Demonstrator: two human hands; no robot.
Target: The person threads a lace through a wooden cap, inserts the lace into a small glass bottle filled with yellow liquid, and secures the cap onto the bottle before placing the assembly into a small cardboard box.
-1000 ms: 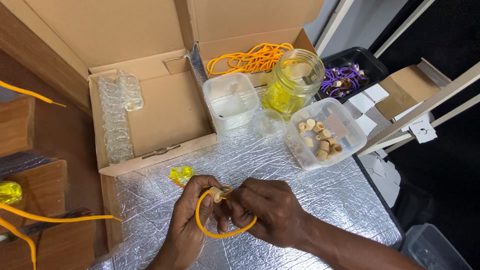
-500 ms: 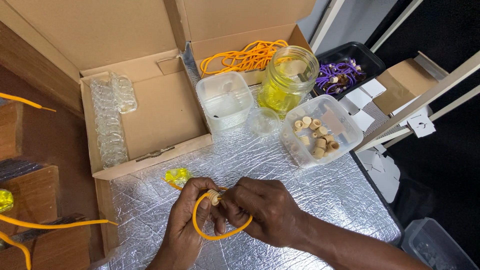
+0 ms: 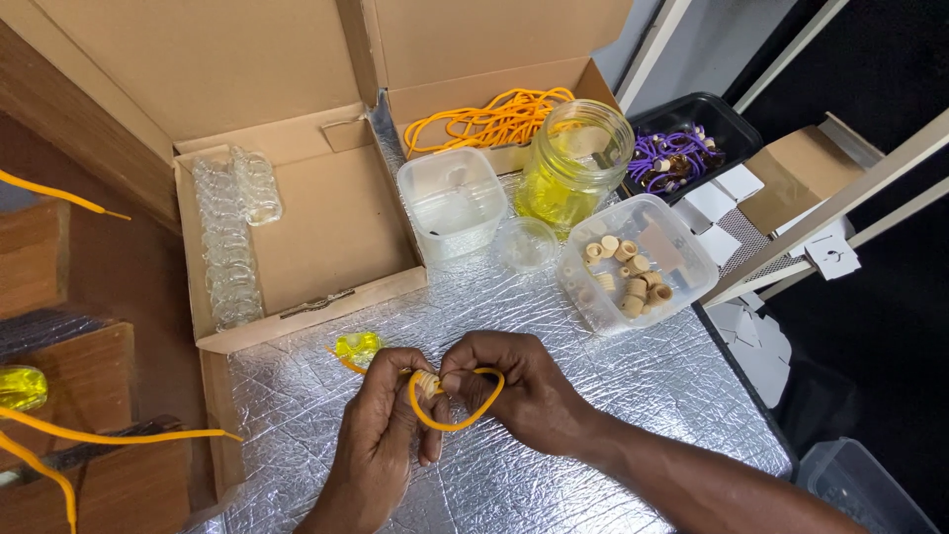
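Since a moment ago our hands barely shifted: left hand pinches the cork, right hand fingers pinch the orange cord, threading; next needs steady alignment.

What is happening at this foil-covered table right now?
A person works with both bare hands over the foil-covered table. The left hand and the right hand meet at a small cork, with a loop of orange cord hanging between the fingers. A small yellow bottle lies just beyond the hands. Further back stand a tub of corks, a glass jar of yellow liquid and an open cardboard box with a row of clear bottles.
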